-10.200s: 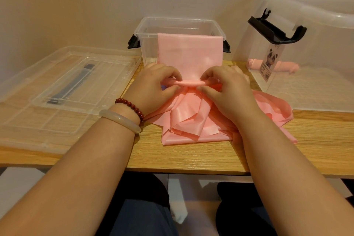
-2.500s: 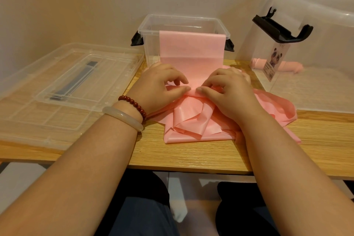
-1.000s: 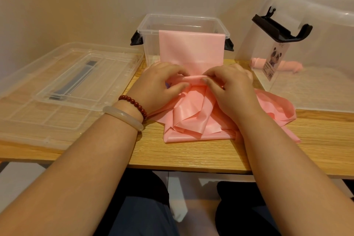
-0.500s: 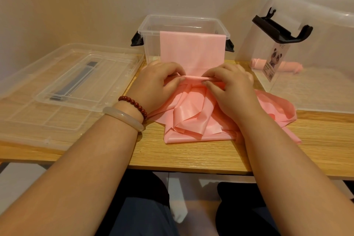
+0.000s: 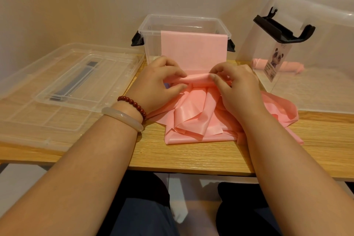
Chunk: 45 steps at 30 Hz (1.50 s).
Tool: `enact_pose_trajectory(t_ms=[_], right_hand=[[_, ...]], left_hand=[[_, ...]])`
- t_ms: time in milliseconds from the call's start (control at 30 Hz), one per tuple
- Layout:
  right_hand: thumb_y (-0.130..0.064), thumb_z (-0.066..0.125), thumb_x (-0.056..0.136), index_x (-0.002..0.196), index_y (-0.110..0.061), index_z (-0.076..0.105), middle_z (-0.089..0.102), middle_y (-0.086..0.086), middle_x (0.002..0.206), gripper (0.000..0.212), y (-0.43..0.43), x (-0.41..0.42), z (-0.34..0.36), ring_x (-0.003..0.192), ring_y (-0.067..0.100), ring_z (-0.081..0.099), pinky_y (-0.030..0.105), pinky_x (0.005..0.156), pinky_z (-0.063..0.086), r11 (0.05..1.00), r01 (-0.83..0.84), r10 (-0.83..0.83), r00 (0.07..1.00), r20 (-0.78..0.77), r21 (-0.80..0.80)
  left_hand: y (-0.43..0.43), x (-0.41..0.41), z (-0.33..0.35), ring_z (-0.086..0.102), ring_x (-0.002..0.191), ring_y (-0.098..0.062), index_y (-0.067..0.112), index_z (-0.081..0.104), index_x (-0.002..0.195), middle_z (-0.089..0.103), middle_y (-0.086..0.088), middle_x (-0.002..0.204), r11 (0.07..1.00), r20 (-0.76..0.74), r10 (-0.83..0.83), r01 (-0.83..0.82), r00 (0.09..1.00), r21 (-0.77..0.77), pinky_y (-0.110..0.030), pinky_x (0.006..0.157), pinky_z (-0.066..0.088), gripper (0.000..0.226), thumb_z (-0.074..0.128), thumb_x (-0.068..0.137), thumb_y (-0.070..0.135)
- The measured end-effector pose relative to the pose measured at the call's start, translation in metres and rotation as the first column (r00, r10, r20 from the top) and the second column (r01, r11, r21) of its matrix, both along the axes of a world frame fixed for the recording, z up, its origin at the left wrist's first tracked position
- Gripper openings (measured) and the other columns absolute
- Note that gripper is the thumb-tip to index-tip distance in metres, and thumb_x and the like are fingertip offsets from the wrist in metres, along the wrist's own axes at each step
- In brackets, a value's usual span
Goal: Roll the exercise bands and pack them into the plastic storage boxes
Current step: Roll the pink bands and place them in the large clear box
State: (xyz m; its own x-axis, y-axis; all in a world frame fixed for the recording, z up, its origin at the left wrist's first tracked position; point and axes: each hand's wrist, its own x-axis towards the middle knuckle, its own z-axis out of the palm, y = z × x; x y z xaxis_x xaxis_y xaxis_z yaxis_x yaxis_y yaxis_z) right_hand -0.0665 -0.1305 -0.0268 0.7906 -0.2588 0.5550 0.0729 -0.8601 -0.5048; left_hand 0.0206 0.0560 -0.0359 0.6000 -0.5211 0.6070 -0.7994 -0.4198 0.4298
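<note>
Pink exercise band point(image 5: 193, 51) hangs over the front rim of the small clear storage box point(image 5: 153, 30) and runs down onto the wooden table point(image 5: 182, 155), its loose end heaped in glossy folds nearer me. My left hand point(image 5: 159, 80) and right hand point(image 5: 235, 86) each pinch an end of the thin roll point(image 5: 197, 78). I'd keep both ends level and the sheet taut, so it winds tight and straight. The band looks thin, smooth and slippery.

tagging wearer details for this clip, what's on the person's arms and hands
No sleeves are in view on either arm. The left hand has two pieces at its wrist: a bracelet of round dark red beads and a smooth, pale translucent bangle. The right hand and wrist show no jewellery.
</note>
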Motion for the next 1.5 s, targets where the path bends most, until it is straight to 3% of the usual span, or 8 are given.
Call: enact_pose_trajectory(t_ms=[300, 500, 667, 800, 1067, 1167, 1333, 1500], right_hand=[[-0.038, 0.064, 0.089, 0.101, -0.03, 0.067, 0.053, -0.015, 0.1, 0.014, -0.0024, 0.0005, -0.0016, 0.107, 0.016, 0.042, 0.041, 0.094, 0.029, 0.997, -0.013, 0.008, 0.998, -0.063, -0.078], [-0.033, 0.058, 0.095, 0.102, -0.025, 0.071, 0.046, -0.014, 0.1, 0.017, -0.0028, 0.0024, -0.0033, 0.108, 0.014, 0.04, 0.04, 0.096, 0.03, 1.0, 0.003, -0.003, 0.999, -0.035, -0.011], [-0.027, 0.053, 0.098, 0.111, -0.027, 0.063, 0.049, -0.021, 0.092, 0.017, 0.0002, -0.0011, 0.001, 0.111, 0.02, 0.045, 0.047, 0.1, 0.035, 1.0, 0.012, -0.012, 0.999, -0.033, 0.008], [-0.021, 0.052, 0.097, 0.101, -0.029, 0.065, 0.054, -0.017, 0.095, 0.016, 0.0008, -0.0012, 0.0004, 0.106, 0.02, 0.046, 0.051, 0.097, 0.038, 1.0, -0.003, 0.003, 1.0, -0.026, 0.027], [-0.035, 0.061, 0.091, 0.101, -0.036, 0.059, 0.058, -0.01, 0.109, 0.01, 0.0007, -0.0006, -0.0004, 0.11, 0.019, 0.046, 0.049, 0.098, 0.037, 0.999, -0.026, 0.022, 0.993, -0.116, -0.029], [-0.028, 0.06, 0.091, 0.098, -0.036, 0.06, 0.06, -0.009, 0.107, 0.01, 0.0001, 0.001, -0.0017, 0.11, 0.021, 0.047, 0.052, 0.098, 0.036, 0.999, -0.029, 0.026, 0.994, -0.104, -0.023], [-0.031, 0.059, 0.094, 0.099, -0.026, 0.07, 0.05, -0.012, 0.1, 0.013, 0.002, 0.0009, -0.001, 0.11, 0.022, 0.048, 0.054, 0.097, 0.038, 0.999, -0.012, 0.014, 0.998, -0.056, 0.031], [-0.031, 0.057, 0.094, 0.104, -0.03, 0.061, 0.052, -0.016, 0.094, 0.01, 0.0021, 0.0002, 0.0008, 0.104, 0.017, 0.049, 0.051, 0.096, 0.039, 1.0, -0.006, 0.007, 0.999, -0.041, 0.021]], left_hand=[[0.001, 0.0028, 0.0007, 0.047, 0.091, -0.004, 0.016, 0.072, 0.106, 0.055, 0.009, 0.096, 0.999, 0.006, 0.038, -0.038, 0.999, 0.038, -0.001, 0.079, 0.029, 0.019, 0.062, 0.091, 0.021], [0.0011, 0.0014, 0.0007, 0.043, 0.096, -0.008, 0.021, 0.068, 0.112, 0.055, 0.017, 0.091, 0.998, 0.022, 0.06, -0.061, 0.998, 0.027, -0.02, 0.084, 0.03, 0.021, 0.059, 0.093, 0.022], [0.0014, -0.0013, 0.0026, 0.051, 0.099, -0.016, 0.026, 0.061, 0.113, 0.061, 0.0, 0.102, 0.997, -0.062, 0.055, -0.052, 0.997, 0.053, -0.03, 0.086, 0.042, 0.025, 0.049, 0.094, 0.015], [0.0011, -0.0008, 0.0006, 0.054, 0.098, -0.014, 0.021, 0.067, 0.107, 0.065, 0.002, 0.105, 0.997, -0.047, 0.044, -0.041, 0.998, 0.069, -0.027, 0.086, 0.041, 0.022, 0.051, 0.093, 0.013], [0.0005, 0.0021, -0.0002, 0.048, 0.091, -0.006, 0.024, 0.067, 0.1, 0.055, 0.012, 0.097, 0.99, -0.008, 0.041, -0.04, 0.999, 0.136, -0.02, 0.081, 0.038, 0.014, 0.068, 0.086, 0.025], [0.0007, 0.0018, -0.0003, 0.047, 0.092, -0.006, 0.021, 0.07, 0.1, 0.051, 0.01, 0.099, 0.996, -0.018, 0.047, -0.045, 0.999, 0.079, -0.008, 0.079, 0.034, 0.013, 0.064, 0.09, 0.024], [0.0008, 0.0046, -0.0013, 0.048, 0.094, -0.012, 0.019, 0.07, 0.104, 0.053, 0.012, 0.095, 0.994, 0.028, 0.049, -0.052, 0.998, 0.1, -0.027, 0.085, 0.037, 0.026, 0.054, 0.09, 0.035], [0.0, 0.0011, 0.0001, 0.045, 0.097, -0.011, 0.022, 0.062, 0.115, 0.056, 0.009, 0.097, 0.993, -0.001, 0.071, -0.071, 0.997, 0.095, -0.023, 0.084, 0.032, 0.021, 0.054, 0.095, 0.025]])
